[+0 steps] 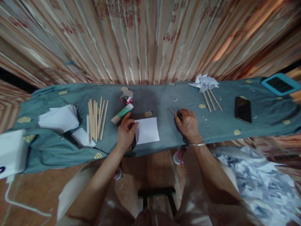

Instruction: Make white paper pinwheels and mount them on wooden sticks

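Observation:
A square white sheet of paper [147, 130] lies flat on the green cloth. My left hand [126, 130] is at its left edge, thumb and fingers curled close together near the upper left corner. To the right of the sheet, my right hand [188, 124] is wrapped round a dark-handled tool with a thin blade [172, 111] that points up and left, clear of the paper. Just above my left hand rests a green and white glue tube [122, 113]. Behind the tube stands an open small box [126, 96] with dark bits inside.
Wooden sticks [94, 121] and stacked paper [60, 118] lie left. Paper pinwheels [205, 83] on sticks, a phone [243, 109] and a blue-framed device [280, 84] lie right. A white box [13, 153] is far left; a bag of folded paper [265, 182] stands lower right.

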Available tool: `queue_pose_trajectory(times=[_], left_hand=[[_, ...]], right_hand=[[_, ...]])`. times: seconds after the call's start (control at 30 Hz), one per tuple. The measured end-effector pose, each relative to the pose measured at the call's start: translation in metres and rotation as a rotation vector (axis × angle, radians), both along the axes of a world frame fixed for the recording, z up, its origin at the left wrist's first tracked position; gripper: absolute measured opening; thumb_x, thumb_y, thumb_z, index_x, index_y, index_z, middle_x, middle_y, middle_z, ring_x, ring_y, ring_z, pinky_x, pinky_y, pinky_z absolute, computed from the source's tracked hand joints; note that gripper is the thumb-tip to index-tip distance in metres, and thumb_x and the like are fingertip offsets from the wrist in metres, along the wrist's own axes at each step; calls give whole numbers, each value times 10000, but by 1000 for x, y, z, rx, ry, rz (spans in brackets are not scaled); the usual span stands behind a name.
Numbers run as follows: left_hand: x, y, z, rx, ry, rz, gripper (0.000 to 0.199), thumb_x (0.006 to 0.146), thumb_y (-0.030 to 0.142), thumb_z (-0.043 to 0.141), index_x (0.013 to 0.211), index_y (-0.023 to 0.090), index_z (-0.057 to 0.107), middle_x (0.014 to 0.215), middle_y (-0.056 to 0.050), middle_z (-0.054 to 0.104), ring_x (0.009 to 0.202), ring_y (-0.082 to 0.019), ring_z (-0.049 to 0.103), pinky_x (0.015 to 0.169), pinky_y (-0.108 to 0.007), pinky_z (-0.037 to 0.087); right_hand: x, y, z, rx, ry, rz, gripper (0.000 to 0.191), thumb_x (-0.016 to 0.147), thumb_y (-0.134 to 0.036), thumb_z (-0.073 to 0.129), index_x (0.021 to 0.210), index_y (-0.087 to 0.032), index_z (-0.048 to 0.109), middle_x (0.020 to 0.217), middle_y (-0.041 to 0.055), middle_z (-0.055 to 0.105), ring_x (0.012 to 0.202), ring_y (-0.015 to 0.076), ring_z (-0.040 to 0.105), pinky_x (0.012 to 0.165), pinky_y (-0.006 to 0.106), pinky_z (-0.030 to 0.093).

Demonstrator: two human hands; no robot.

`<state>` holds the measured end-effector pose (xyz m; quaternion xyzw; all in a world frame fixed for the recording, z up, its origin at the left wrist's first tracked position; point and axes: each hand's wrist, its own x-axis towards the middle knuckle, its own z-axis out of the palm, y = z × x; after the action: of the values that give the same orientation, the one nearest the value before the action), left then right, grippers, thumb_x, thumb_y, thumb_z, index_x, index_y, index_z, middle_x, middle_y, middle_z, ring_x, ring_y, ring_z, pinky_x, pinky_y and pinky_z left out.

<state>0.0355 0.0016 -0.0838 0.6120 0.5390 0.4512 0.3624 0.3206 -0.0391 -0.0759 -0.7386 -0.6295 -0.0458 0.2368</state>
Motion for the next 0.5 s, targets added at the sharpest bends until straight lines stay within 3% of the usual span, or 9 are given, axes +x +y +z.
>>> queue_pose_trajectory(times=[0.1, 0.23, 0.37, 0.43, 0.5], left_hand=[[-1, 3, 2, -23, -69, -8, 154, 781, 374, 673, 751, 224, 660, 1314, -111, 659, 1198, -274, 636, 1020, -433, 507], [1, -2, 18, 45, -116, -95, 163, 813, 382, 672, 793, 220, 667, 1248, -107, 693, 1149, -266, 664, 992, -431, 533], [-1, -11, 47, 253, 92, -153, 121, 882, 336, 637, 843, 229, 679, 1265, -64, 695, 1197, -238, 641, 1051, -419, 500], [-1, -14, 59, 344, 158, -171, 105, 901, 308, 631, 869, 222, 681, 1281, -62, 691, 1196, -224, 643, 1048, -402, 504], [-1, -16, 66, 413, 176, -185, 88, 914, 275, 625, 892, 212, 682, 1261, -67, 701, 1163, -210, 662, 1023, -379, 521]], right_hand=[[-7, 2, 6, 22, 82, 7, 342, 941, -383, 511, 1128, -142, 668, 1237, 201, 665, 1145, 344, 592, 1008, 521, 455], [-34, 6, 16, 23, 480, 201, 426, 901, -533, 587, 1175, -216, 666, 1147, 105, 726, 1010, 264, 670, 934, 441, 522], [-58, 5, 36, -105, 791, 377, 510, 771, -567, 741, 1165, -247, 692, 1051, 42, 739, 924, 230, 676, 804, 379, 549], [-63, 2, 47, -152, 933, 408, 441, 828, -556, 690, 1136, -242, 710, 989, 31, 741, 847, 200, 668, 751, 347, 543], [-66, -2, 55, -138, 1035, 431, 417, 832, -546, 693, 1121, -247, 720, 1030, 33, 740, 896, 193, 666, 760, 325, 539]])
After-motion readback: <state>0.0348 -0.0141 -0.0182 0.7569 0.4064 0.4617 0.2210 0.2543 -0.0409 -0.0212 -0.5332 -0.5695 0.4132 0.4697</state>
